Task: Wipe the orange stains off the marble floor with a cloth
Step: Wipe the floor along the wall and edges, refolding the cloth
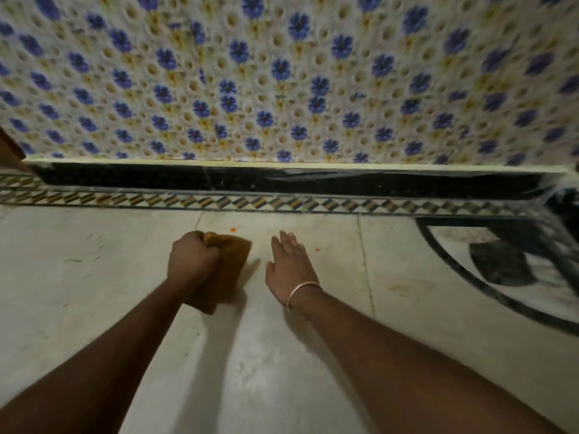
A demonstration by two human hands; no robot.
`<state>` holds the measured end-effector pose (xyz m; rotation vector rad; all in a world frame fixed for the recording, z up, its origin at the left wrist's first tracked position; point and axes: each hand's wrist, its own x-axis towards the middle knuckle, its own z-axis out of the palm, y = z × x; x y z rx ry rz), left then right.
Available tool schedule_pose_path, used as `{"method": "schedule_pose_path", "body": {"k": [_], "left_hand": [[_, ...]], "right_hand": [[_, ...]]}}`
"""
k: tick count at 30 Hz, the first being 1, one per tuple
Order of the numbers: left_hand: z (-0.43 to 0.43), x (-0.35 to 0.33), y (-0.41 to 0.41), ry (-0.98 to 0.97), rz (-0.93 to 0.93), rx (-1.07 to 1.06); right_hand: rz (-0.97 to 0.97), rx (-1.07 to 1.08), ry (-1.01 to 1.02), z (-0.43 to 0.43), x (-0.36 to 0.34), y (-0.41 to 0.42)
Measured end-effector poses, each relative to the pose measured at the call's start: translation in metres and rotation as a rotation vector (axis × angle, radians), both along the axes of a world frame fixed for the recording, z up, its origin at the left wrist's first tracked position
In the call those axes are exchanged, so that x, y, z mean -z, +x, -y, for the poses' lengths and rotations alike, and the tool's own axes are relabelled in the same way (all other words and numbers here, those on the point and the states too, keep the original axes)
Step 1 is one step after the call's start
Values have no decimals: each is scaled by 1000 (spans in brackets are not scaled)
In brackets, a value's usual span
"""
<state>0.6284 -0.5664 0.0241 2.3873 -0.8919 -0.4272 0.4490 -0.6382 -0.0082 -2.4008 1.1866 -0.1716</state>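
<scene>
Starting at the left hand [192, 258], a tight fist is seen, with the fingers curled round the upper end of the cloth [232, 264]. The cloth is a dull brownish-orange, thick and folded into a rough rectangle. One squared corner juts out at 2 o'clock of the fist, and the rest is trailed back under the wrist toward 6 o'clock. It is held low over the marble floor [94, 292], a little left of the middle of the view; whether it is pressed against the stone cannot be told.

Just beside it, at 3 o'clock, the right hand [288, 267] is held palm down and empty. Its four fingers are straight and pressed together, pointed to 12 o'clock, and the thumb is spread out toward 9 o'clock. A thin metal bangle [303, 289] is worn at the wrist.

A small orange speck [232, 229] is seen just beyond the cloth's far edge at 12 o'clock, apart from the fabric. A second orange speck [317, 250] lies at 2 o'clock of the right hand, near the little finger. A faint yellowish smear [401, 288] is seen farther off at 3 o'clock.

The floor is made of pale grey slabs with thin joints and scuff marks. At 12 o'clock it is bounded by a patterned border strip [282, 203], then a black skirting [282, 180], above which a wall [282, 73] is covered with blue flowers. At 3 o'clock a dark leaf-shaped inlay [501, 264] is set inside a curved black band.
</scene>
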Motion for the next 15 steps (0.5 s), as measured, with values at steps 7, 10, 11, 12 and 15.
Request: {"method": "schedule_pose_path", "body": {"k": [7,10,11,12,15], "left_hand": [[70,-7,-87,-106,-487,219],[97,16,-92,-83,-609,234],[105,27,-89,-75,-613,213],[108,36,-84,-69,-549,179],[114,61,-85,-24,-89,228]], "right_hand": [[46,499,-60,2,28,-71],[36,578,-51,9,43,-87],[30,583,-42,11,47,-89],[21,580,-40,14,49,-90],[-25,566,-55,28,60,-91]]}}
